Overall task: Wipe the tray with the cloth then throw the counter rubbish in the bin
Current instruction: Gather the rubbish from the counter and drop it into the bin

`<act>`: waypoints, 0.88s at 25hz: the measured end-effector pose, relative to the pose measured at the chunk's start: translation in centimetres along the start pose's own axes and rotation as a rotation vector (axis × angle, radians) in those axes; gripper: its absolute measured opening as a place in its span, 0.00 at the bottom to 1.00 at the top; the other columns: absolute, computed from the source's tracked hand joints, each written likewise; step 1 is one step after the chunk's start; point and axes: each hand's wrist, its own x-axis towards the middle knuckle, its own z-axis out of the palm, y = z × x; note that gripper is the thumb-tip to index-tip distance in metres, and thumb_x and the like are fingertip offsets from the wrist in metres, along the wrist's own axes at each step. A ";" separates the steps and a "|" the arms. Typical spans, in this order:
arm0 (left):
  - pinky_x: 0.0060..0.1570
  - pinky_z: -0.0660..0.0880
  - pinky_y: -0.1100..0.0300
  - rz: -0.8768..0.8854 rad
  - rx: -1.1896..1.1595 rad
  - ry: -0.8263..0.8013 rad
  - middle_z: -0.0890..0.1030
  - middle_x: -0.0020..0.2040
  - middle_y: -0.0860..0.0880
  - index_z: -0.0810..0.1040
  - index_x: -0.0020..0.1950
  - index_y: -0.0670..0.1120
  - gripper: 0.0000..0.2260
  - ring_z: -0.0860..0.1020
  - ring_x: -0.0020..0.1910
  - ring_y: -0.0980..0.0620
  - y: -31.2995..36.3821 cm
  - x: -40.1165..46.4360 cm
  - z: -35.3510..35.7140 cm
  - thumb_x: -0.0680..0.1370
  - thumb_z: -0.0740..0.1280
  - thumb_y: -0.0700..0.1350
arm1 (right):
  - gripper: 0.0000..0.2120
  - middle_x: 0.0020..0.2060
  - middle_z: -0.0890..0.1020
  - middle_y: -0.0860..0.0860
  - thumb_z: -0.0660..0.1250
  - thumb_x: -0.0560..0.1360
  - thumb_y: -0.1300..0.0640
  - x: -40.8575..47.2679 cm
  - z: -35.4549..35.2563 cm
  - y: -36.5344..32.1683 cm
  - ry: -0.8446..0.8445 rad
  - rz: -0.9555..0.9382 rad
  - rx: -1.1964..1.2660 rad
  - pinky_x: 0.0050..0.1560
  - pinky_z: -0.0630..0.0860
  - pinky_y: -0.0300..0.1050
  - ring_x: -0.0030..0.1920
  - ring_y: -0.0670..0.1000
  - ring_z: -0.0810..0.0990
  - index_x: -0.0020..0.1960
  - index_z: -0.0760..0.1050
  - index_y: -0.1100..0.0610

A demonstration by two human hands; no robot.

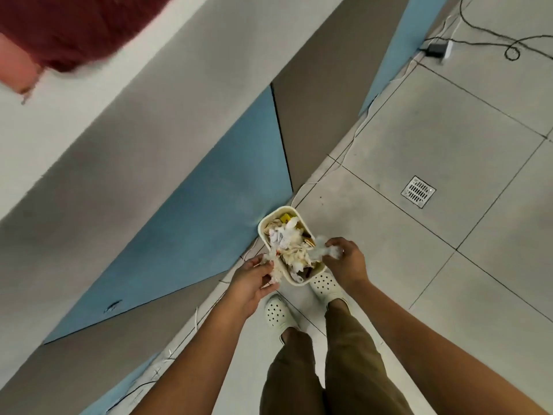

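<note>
left hand (254, 277) pinches tissue (273, 275) | right hand (344, 259) grips blurred wad (327, 251) | bin (263, 229) overfull

Pale grey square floor tiles (449, 163) with dark grout lines carry a small square metal floor drain (418, 191). Left of the drain rises a cabinet front of alternating light blue panels (209, 235) and matte grey-brown panels (317, 94), topped farther left by a broad white tabletop (89, 121). Far beyond the drain, a black power adapter (435, 50) lies on the tiles with thin dark cables (493, 43) looping from it.
</note>
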 end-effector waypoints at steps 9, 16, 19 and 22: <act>0.48 0.75 0.55 0.002 0.090 0.084 0.80 0.48 0.46 0.74 0.49 0.47 0.07 0.79 0.46 0.49 -3.0 9.1 2.8 0.78 0.63 0.34 | 0.19 0.54 0.77 0.55 0.65 0.67 0.70 4.9 3.7 6.2 -0.097 0.058 -0.083 0.48 0.75 0.43 0.53 0.56 0.76 0.56 0.74 0.56; 0.41 0.77 0.58 0.045 0.210 0.147 0.79 0.57 0.46 0.74 0.58 0.46 0.10 0.78 0.52 0.48 -2.8 14.5 4.1 0.77 0.66 0.40 | 0.18 0.58 0.70 0.55 0.66 0.69 0.70 8.0 7.4 7.2 -0.167 -0.007 -0.162 0.57 0.76 0.49 0.55 0.58 0.75 0.57 0.74 0.60; 0.41 0.76 0.59 0.039 0.216 0.122 0.79 0.56 0.46 0.74 0.62 0.45 0.12 0.78 0.50 0.49 -2.5 15.7 4.5 0.78 0.65 0.42 | 0.21 0.59 0.70 0.53 0.67 0.70 0.67 9.1 8.4 6.7 -0.122 -0.020 -0.172 0.56 0.77 0.47 0.56 0.57 0.75 0.61 0.73 0.58; 0.53 0.72 0.53 -0.104 0.191 0.014 0.77 0.49 0.50 0.72 0.63 0.47 0.12 0.75 0.50 0.50 -2.6 16.0 4.6 0.80 0.61 0.44 | 0.38 0.71 0.64 0.51 0.73 0.67 0.58 9.9 8.9 8.2 -0.359 -0.039 -0.408 0.67 0.68 0.53 0.69 0.56 0.66 0.73 0.60 0.52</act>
